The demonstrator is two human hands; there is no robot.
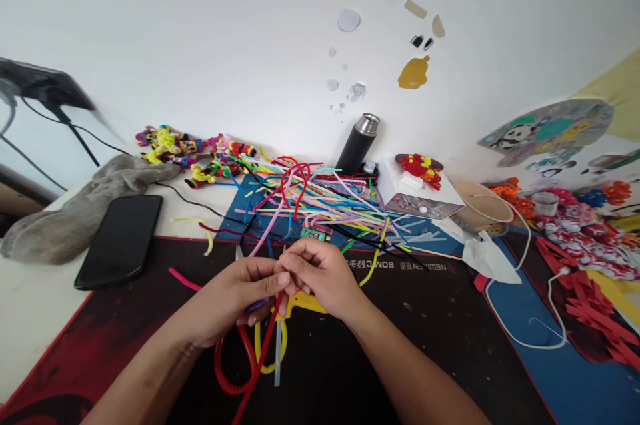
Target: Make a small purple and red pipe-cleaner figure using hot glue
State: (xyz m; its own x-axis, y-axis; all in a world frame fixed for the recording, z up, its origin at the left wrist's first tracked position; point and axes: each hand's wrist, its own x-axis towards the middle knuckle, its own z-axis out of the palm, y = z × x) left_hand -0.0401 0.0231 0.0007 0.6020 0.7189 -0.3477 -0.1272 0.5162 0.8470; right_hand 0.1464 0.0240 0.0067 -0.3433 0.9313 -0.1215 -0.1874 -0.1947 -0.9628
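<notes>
My left hand [250, 288] and my right hand [320, 275] meet over the dark mat, thumbs and fingertips pinched close together. Between them is a red pipe cleaner [263, 355], whose long end hangs down toward the bottom edge. The pinched end is mostly covered by my fingers. Beneath my hands lie scissors with a red handle loop [218, 365], partly hidden. A yellow glue gun [306, 302] rests under my right hand, and a translucent glue stick [278, 362] shows below my fingers. A pink pipe cleaner [184, 280] pokes out beside my left wrist.
Loose pipe cleaners [320, 192] are heaped behind my hands. A black flask [356, 148] and a white box [423, 195] stand by the wall. At left lie a black phone [120, 238] and a grey plush item [65, 218]; at right, crumpled tissue [490, 258], a white cable [530, 346] and red strips [595, 312].
</notes>
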